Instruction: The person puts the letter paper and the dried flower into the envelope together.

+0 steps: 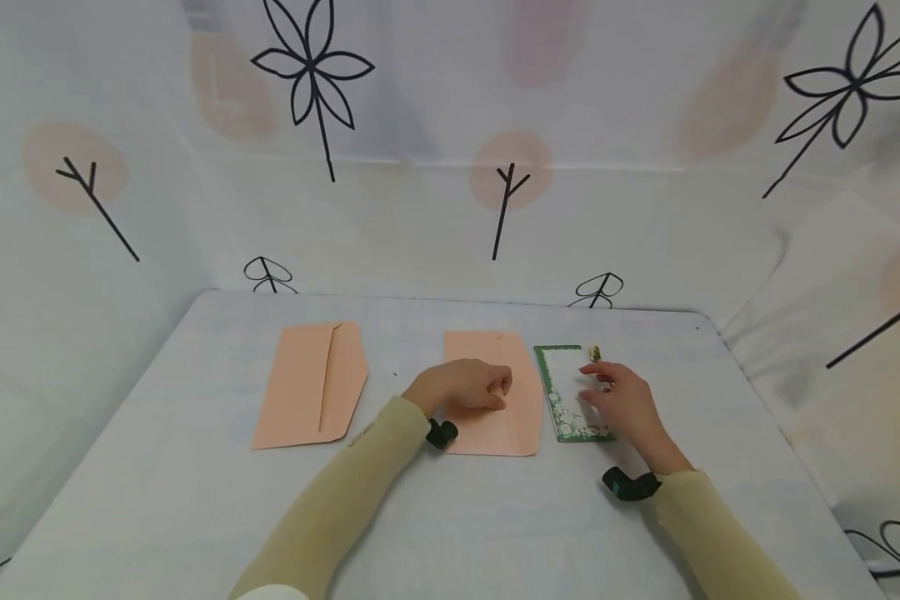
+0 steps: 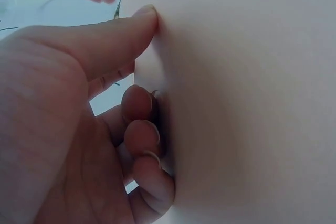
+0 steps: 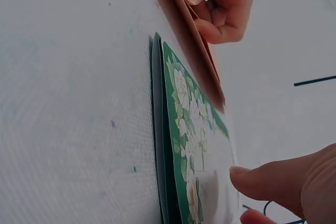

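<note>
A peach paper envelope (image 1: 521,417) lies at the middle of the table. My left hand (image 1: 468,385) is over it with fingers bent. In the left wrist view the thumb and the curled fingertips rest against the envelope's broad pale face (image 2: 252,103), spaced apart. To the right lies a green-bordered card (image 1: 566,392) with white flowers. The right wrist view shows the card's dark layered edge (image 3: 159,129). My right hand (image 1: 624,406) hovers at the card's right side, thumb and fingers apart. That hand hides part of the card.
Another peach envelope (image 1: 292,387) lies on the left, its flap edge showing as a line. The white-covered table (image 1: 495,533) extends toward me. A patterned cloth (image 1: 412,225) hangs behind and at the sides. Black wrist cameras (image 1: 630,485) sit below both hands.
</note>
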Action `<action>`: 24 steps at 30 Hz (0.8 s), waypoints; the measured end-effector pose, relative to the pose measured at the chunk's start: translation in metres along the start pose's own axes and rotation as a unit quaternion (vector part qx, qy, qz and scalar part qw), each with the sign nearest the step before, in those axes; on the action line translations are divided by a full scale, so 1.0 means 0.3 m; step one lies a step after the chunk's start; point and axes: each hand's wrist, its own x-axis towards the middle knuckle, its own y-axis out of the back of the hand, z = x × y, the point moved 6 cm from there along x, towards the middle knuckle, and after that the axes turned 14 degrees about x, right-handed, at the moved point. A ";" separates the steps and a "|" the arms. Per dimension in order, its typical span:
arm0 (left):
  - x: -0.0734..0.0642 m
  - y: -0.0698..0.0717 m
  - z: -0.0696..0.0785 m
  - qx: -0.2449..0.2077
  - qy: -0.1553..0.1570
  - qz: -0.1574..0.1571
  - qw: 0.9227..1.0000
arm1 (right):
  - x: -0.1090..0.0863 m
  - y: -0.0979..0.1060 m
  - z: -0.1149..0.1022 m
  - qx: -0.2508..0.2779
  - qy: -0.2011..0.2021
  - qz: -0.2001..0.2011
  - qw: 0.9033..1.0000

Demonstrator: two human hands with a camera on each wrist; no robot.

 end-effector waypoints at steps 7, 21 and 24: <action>-0.002 0.003 0.005 0.008 -0.002 -0.003 1.000 | 0.018 -0.031 0.019 -0.031 0.002 -0.006 1.000; -0.003 0.004 0.008 0.009 -0.005 -0.001 1.000 | 0.014 -0.044 -0.017 -0.050 -0.046 -0.021 0.997; -0.003 0.006 0.010 0.009 -0.004 0.001 1.000 | 0.008 -0.039 -0.012 -0.039 -0.058 -0.014 0.997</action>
